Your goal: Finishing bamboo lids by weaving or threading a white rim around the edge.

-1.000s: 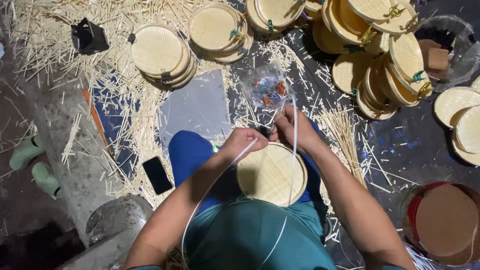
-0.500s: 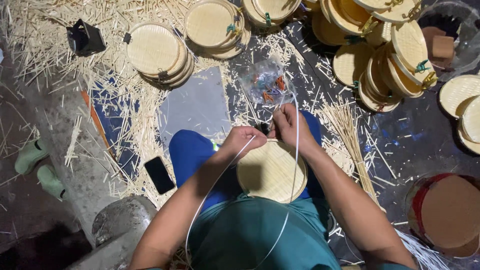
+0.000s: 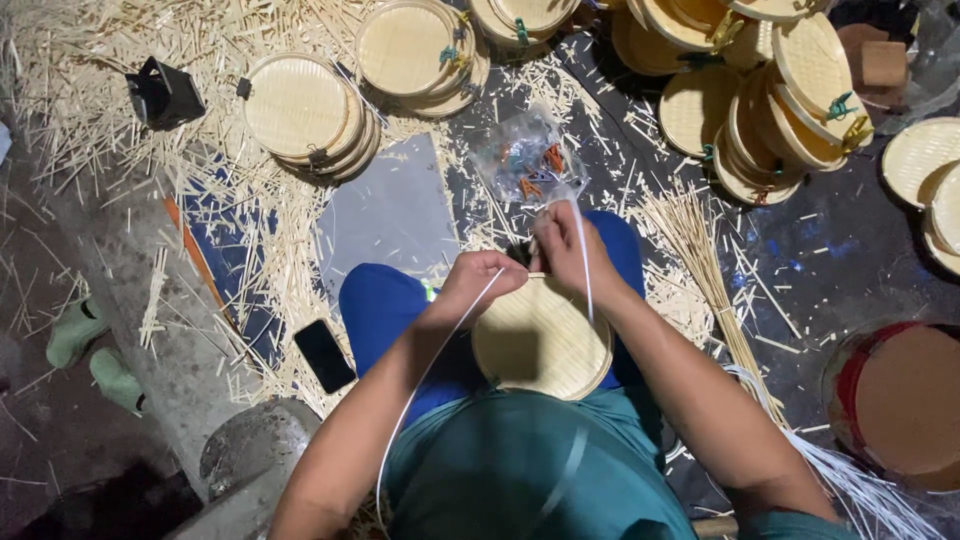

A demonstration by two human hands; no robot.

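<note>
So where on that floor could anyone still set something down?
Barest are the grey sheet between the stacked bamboo trays and the blue knee, and the dark floor right of the stick bundle. Elsewhere splinters and tray stacks crowd it.

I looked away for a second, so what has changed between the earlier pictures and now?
Little. The left hand and right hand remain together at the far rim of the round woven bamboo tray on the lap, still gripping the white strip. The stacked trays, clip bag and phone have not moved.
</note>
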